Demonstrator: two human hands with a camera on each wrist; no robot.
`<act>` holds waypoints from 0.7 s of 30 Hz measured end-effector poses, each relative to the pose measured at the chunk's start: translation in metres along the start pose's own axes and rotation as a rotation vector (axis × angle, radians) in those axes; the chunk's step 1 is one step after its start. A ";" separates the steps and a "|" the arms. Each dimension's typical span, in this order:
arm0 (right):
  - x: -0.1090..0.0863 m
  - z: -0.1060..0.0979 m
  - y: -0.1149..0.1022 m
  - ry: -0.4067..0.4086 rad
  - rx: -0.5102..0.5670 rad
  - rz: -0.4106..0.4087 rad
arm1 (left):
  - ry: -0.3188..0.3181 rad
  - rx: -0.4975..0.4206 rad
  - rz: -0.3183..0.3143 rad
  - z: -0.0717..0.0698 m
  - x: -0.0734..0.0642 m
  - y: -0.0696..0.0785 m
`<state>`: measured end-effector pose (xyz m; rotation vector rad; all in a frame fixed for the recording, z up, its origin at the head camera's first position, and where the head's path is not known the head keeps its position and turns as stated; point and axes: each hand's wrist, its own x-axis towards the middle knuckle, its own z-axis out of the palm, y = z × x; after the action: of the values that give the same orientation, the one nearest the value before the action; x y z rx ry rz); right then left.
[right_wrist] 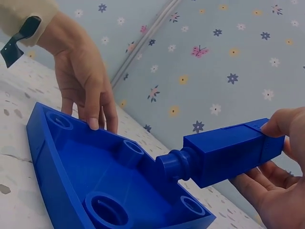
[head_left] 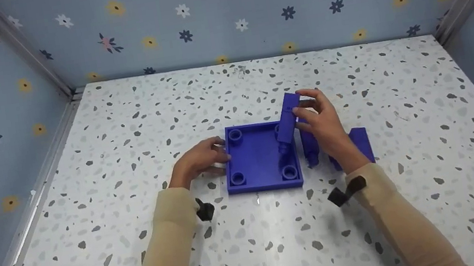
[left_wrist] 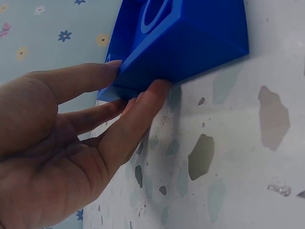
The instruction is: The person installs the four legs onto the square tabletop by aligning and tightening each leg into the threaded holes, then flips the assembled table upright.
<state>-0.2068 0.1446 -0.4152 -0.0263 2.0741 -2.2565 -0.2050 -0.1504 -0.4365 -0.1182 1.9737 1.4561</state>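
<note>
A square blue plastic tabletop [head_left: 256, 156] lies with its raised rim up and a ring socket in each corner. My left hand [head_left: 200, 158] holds its left edge, the thumb at the rim and fingers against the outer wall. My right hand [head_left: 325, 126] pinches a square blue table leg [right_wrist: 238, 151] near its plain end. The leg slants above the tabletop's right side, its ridged round peg [right_wrist: 176, 164] pointing down toward the far right socket. Peg and socket look apart in the right wrist view.
Another blue leg [head_left: 309, 143] lies right of the tabletop, partly behind the right hand. Further right, a blue leg [head_left: 362, 144] lies by the right wrist, with more blue plastic half hidden there. Flower-patterned walls [head_left: 218, 17] enclose the speckled table [head_left: 141, 100].
</note>
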 end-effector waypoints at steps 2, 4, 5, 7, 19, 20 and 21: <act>0.002 0.004 0.001 -0.010 -0.011 -0.012 | -0.004 -0.001 -0.001 0.000 0.000 0.000; 0.003 0.007 0.001 -0.017 -0.020 -0.024 | -0.009 -0.001 -0.003 -0.001 0.001 -0.001; 0.004 0.009 0.001 -0.019 -0.026 -0.030 | -0.009 0.001 -0.005 -0.001 0.001 -0.001; 0.005 0.013 0.001 -0.025 -0.033 -0.042 | -0.011 0.005 -0.007 0.000 -0.002 0.001; 0.011 0.028 0.002 -0.038 -0.032 -0.090 | 0.015 -0.014 0.016 0.002 0.000 -0.002; 0.012 0.030 0.002 -0.042 -0.031 -0.099 | 0.016 -0.023 0.016 0.002 0.000 -0.002; 0.013 0.031 0.002 -0.049 -0.029 -0.111 | 0.014 -0.031 0.016 0.002 0.000 -0.002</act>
<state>-0.2172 0.1125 -0.4155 -0.2012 2.1301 -2.2624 -0.2031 -0.1488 -0.4381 -0.1273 1.9681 1.5005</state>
